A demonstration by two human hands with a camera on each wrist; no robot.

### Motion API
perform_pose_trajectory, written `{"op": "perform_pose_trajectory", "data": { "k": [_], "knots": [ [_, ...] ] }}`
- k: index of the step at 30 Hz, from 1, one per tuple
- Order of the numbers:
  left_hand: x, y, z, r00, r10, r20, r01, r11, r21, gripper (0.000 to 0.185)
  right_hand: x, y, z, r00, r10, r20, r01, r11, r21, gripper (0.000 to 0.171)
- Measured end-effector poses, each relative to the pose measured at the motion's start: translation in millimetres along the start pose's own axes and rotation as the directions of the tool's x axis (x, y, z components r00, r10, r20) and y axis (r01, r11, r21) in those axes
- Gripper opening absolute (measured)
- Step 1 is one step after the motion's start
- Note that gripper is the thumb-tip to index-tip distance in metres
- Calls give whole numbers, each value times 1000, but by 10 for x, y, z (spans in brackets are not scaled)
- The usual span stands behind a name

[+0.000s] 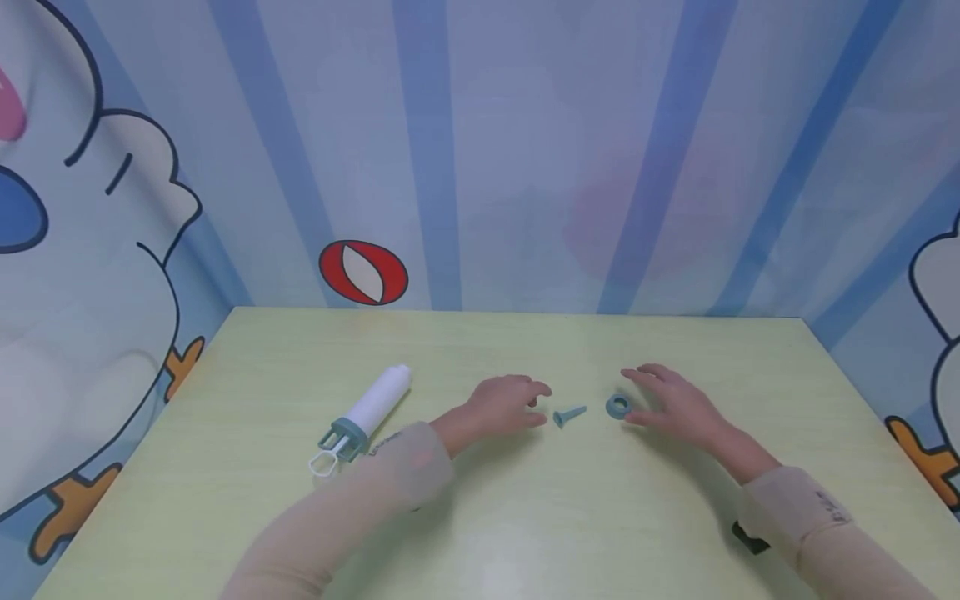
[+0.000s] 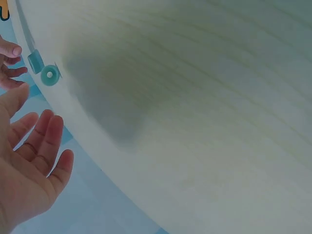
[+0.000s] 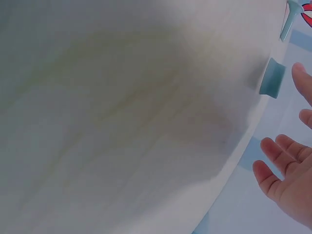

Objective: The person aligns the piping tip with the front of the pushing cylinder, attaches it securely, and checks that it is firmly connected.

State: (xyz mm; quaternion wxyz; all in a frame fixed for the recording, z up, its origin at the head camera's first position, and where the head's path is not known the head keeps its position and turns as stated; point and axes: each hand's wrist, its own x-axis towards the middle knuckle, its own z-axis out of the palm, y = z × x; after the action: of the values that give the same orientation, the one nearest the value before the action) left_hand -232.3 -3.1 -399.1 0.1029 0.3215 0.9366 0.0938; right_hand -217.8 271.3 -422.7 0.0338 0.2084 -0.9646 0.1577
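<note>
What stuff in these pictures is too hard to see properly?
- Head view: the small teal peg and teal ring are too small to show detail.
- Head view: whether the left hand touches the table is hidden beneath its own fingers.
- Head view: the white tube has its handle end partly behind the left sleeve.
- Right wrist view: the ring is blurred; the peg is cut off by the top edge.

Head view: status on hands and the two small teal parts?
Left hand open, right hand open, both holding nothing. Teal nozzle and teal ring lie on table between them. Nothing blocking.
</note>
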Motion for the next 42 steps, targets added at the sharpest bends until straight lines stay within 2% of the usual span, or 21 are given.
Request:
{"op": "perform_pose_trajectory", "data": {
  "k": [4, 11, 17, 24, 35, 42],
  "knots": [
    [74, 41, 55, 1000, -3, -11, 2, 1000, -28, 38, 12, -32, 29, 1000, -24, -9, 25, 999, 33, 61],
    [169, 97, 156, 998, -46, -35, 44, 996, -75, 38, 39, -88, 46, 1000, 10, 24, -12, 998, 57, 55],
    [212, 150, 223, 995, -71, -75, 68, 997, -42, 37, 76, -90, 75, 999, 25, 31, -26, 999, 43, 51],
    [242, 175, 304, 991, -56, -120, 57, 998, 8, 30, 114, -96, 109, 999, 24, 49, -26, 999, 37, 45],
    [241, 220, 306, 984, -4, -178, 2, 1000, -13, 17, 137, -102, 109, 998, 3, 70, -4, 1000, 12, 34],
    [251, 208, 313, 984, 5, -180, -9, 1000, -21, 17, 133, -105, 106, 998, -2, 70, 0, 999, 35, 33]
  ]
}}
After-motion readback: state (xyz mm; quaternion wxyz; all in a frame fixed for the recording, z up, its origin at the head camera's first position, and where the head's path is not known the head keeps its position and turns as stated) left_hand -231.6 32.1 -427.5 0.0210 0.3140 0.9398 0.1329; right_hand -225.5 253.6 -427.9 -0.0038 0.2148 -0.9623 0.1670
